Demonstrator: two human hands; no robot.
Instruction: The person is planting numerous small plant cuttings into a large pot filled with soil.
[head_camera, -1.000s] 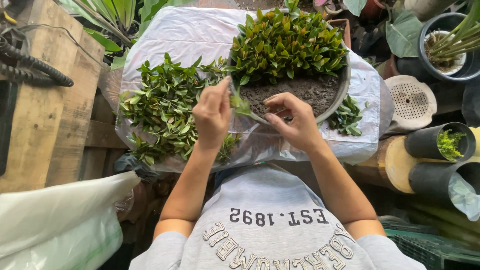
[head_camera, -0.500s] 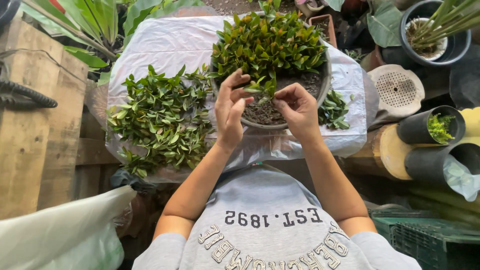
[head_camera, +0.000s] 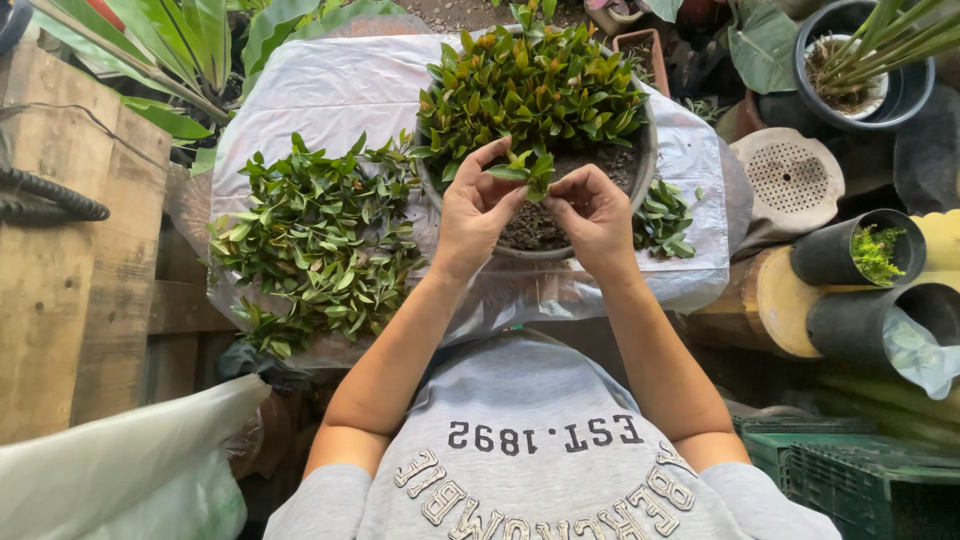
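A round grey pot (head_camera: 648, 160) of dark soil (head_camera: 530, 228) stands on a white plastic sheet (head_camera: 340, 90); its far half is packed with small green cuttings (head_camera: 535, 85). My left hand (head_camera: 478, 208) and my right hand (head_camera: 592, 212) meet over the bare soil at the pot's near side. Both pinch one small leafy cutting (head_camera: 528, 170) upright between the fingertips, right at the edge of the planted leaves. Its stem end is hidden by my fingers.
A heap of loose cuttings (head_camera: 315, 240) lies left of the pot, a smaller bunch (head_camera: 662, 220) to its right. Wooden planks (head_camera: 70, 270) stand at left, a white bag (head_camera: 120, 470) at lower left. Black pots (head_camera: 850, 250), a perforated lid (head_camera: 790, 180) and a green crate (head_camera: 850, 480) crowd the right.
My left hand carried a cutting from the pot's near left rim to the soil, and both hands closed on it. The camera view shifted slightly.
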